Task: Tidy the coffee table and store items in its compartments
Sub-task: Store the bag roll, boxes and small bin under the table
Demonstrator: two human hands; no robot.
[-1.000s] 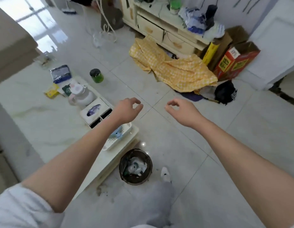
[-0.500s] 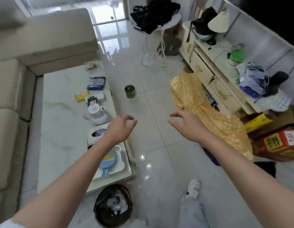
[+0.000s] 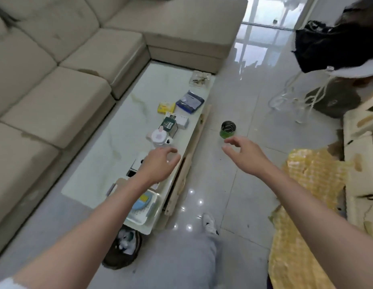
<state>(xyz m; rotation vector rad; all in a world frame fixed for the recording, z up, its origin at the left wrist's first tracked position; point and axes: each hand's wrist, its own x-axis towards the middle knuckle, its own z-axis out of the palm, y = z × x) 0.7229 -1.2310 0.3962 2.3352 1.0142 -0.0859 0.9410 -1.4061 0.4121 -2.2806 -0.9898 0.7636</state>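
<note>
The long marble-topped coffee table [image 3: 110, 155] runs away from me beside the sofa. On it lie a blue pouch [image 3: 189, 101], a yellow box [image 3: 166, 107], a green box [image 3: 168, 124], a white box [image 3: 183, 122], a white pink-lidded kettle [image 3: 159, 138], a tissue box [image 3: 138, 163], a glass ashtray [image 3: 200, 79] and a white tray [image 3: 143, 211] holding a blue item. My left hand [image 3: 158, 165] hovers open above the table's right edge, over the tissue box. My right hand [image 3: 243, 153] is open over the floor, just short of a green jar [image 3: 227, 129].
A beige sectional sofa [image 3: 56, 84] wraps the table's left and far sides. A black waste bin [image 3: 124, 250] stands at the near end by my leg and shoe [image 3: 209, 223]. Yellow checked cloth [image 3: 306, 205] covers the floor at right; a stand with dark clothes [image 3: 331, 49] is far right.
The view has swung left, from the cabinet side onto the sofa and the whole table. Both hands stay open and empty, the right one now close to the green jar.
</note>
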